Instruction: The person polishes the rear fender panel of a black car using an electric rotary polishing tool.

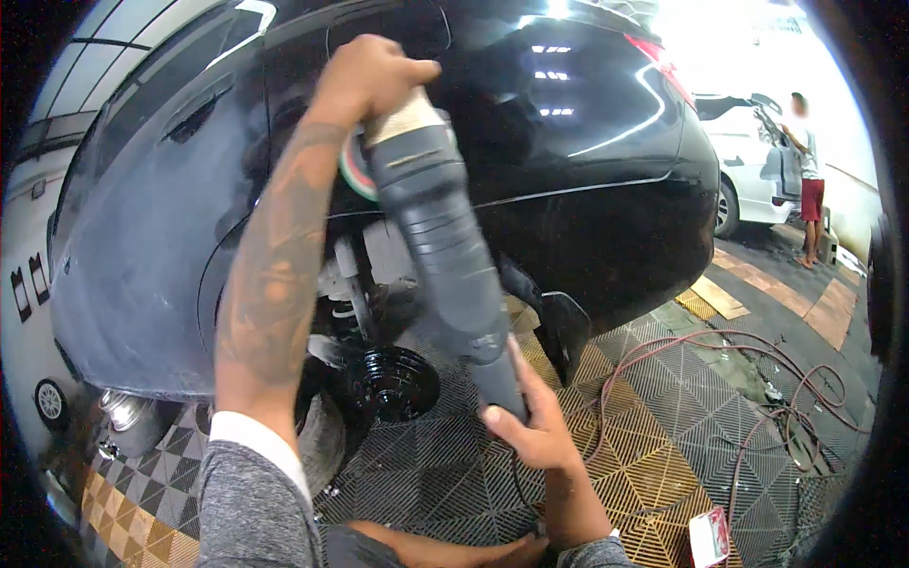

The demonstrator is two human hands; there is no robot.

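A dark grey power polisher slants across the middle of the view, its front end up and away from me. My left hand wraps over its pale, tape-like covered head. Lower down, my right hand closes round the rear handle. The round pad, with a green and red edge, faces the side of the black car above the wheel arch; my arm and the tool hide where it meets the paint. A dull, hazy film covers the door on the left.
Below the arch, the wheel is off, showing a black hub. A reddish hose loops over ridged floor tiles. A white-and-red pack lies near my right arm. Far right, another person stands beside a white car.
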